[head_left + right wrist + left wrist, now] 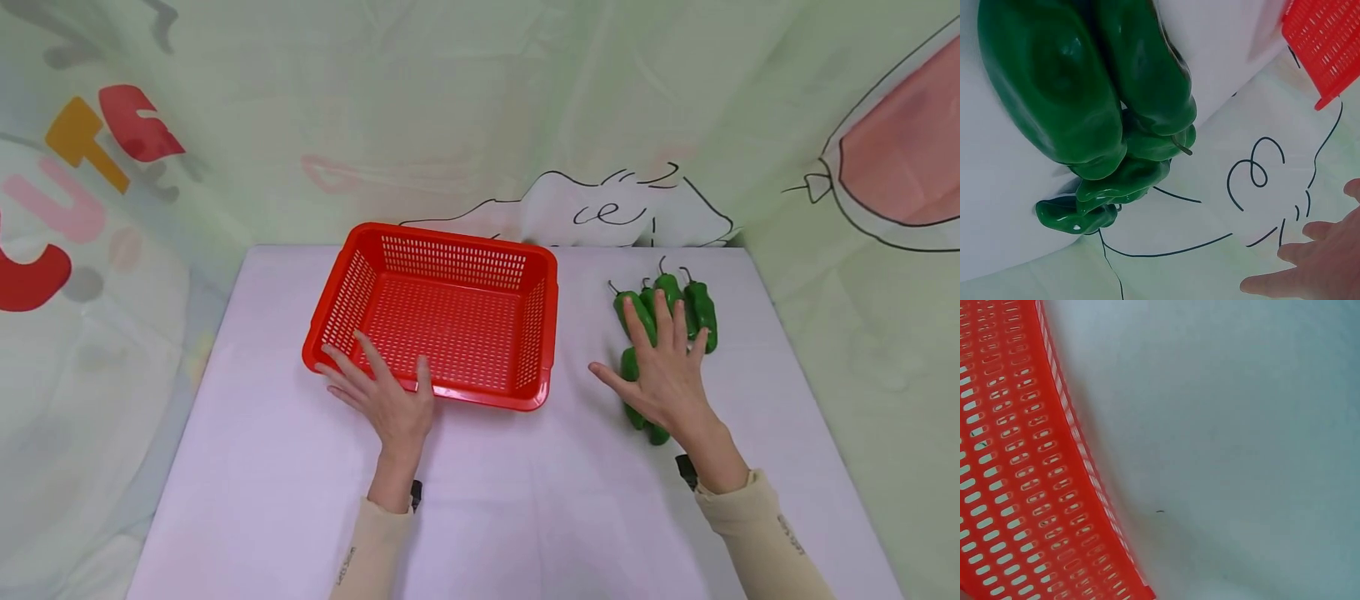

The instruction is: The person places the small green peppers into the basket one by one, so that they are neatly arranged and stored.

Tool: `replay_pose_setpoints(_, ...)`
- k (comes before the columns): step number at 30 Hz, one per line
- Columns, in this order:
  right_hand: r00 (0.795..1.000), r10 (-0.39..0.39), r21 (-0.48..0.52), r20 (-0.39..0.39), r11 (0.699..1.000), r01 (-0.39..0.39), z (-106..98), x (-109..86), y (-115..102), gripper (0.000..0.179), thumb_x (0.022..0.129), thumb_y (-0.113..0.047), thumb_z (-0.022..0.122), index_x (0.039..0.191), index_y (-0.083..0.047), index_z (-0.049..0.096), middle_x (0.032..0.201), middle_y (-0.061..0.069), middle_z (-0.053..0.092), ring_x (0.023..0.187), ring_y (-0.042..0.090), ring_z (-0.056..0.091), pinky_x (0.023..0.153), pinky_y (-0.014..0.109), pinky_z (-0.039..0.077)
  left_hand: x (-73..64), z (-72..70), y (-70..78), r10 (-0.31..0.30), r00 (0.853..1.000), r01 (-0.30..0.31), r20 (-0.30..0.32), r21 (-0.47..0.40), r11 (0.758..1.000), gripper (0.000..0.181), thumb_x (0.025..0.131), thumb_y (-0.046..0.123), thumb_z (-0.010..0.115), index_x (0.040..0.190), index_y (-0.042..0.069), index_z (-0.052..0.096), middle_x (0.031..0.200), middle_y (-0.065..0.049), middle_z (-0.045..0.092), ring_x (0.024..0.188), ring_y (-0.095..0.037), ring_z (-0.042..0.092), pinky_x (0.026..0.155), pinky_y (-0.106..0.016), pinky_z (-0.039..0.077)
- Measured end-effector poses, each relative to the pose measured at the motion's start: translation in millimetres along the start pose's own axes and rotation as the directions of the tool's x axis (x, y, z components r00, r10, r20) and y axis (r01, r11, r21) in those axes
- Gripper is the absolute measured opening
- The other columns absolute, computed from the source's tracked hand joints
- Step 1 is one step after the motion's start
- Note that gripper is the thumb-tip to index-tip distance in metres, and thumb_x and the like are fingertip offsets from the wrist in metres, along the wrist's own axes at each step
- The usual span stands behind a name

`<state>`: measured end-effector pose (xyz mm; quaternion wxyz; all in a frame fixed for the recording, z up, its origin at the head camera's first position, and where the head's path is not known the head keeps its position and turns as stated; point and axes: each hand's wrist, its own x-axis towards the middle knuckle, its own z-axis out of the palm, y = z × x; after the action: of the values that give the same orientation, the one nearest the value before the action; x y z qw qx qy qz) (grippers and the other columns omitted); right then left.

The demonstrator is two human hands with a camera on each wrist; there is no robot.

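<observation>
Two groups of green peppers (702,312) lie on the table (487,500) at the right hand (666,379), the nearer of the two hands. From that palm, the far group (671,282) sits at 12 o'clock and the near group (631,364) between 7 and 8. Long axes run approximately from 11 to 5 o'clock. The red basket (495,398) lies between 9 and 10 o'clock of the right hand and at 1 o'clock of the left hand (390,404).

Right hand pose: fingers spread and extended toward 12 o'clock, thumb between 9 and 10; nothing held. Contact with the peppers cannot be confirmed. Left hand pose: fingers spread wide at the basket's 8 o'clock corner, thumb toward 1; nothing held. Contact with the rim cannot be determined.
</observation>
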<state>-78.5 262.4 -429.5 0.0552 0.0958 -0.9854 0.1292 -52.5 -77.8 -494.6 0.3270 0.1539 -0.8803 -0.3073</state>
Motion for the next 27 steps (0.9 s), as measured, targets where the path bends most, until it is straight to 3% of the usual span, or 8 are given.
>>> replay_pose_setpoints(7, 1.0, 0.002, 0.004, -0.003, 1.0, -0.002, 0.0, -1.3, 0.6, 0.102, 0.08, -0.061, 0.066, 0.159, -0.017, 0.017, 0.164, 0.02, -0.004, 0.147, 0.047, -0.007, 0.099, 0.082, 0.002, -1.8, 0.2, -2.3, -0.061, 0.998, 0.061, 0.005, 0.014, 0.998, 0.09, 0.092, 0.055, 0.05, 0.159, 0.013, 0.007, 0.162, -0.021, -0.007, 0.145, -0.047, -0.015, 0.107, -0.072, -0.007)
replay_pose_setpoints(17, 1.0, 0.028, -0.003, 0.006, 1.0, -0.028, -2.9, -4.2, 6.7, 0.101, 0.083, -0.062, 0.062, 0.16, -0.017, 0.014, 0.162, 0.024, 0.0, 0.146, 0.05, -0.005, 0.099, 0.082, 0.003, -4.9, 0.6, -3.8, -0.087, 0.995, 0.087, 0.04, 0.001, 0.996, 0.091, 0.093, 0.053, 0.051, 0.159, 0.012, 0.004, 0.159, -0.027, 0.001, 0.144, -0.047, -0.015, 0.104, -0.075, -0.005)
replay_pose_setpoints(27, 0.993, 0.106, 0.062, 0.054, 0.992, -0.109, -7.5, -6.0, 29.2, 0.099, 0.089, -0.062, 0.056, 0.16, -0.018, 0.003, 0.162, 0.021, -0.012, 0.146, 0.047, -0.013, 0.1, 0.08, -0.005, -5.6, 0.7, -4.9, -0.103, 0.993, 0.105, 0.053, -0.026, 0.994, 0.095, 0.086, 0.034, 0.064, 0.158, 0.007, 0.008, 0.16, -0.025, 0.003, 0.147, -0.042, -0.009, 0.107, -0.073, 0.0)
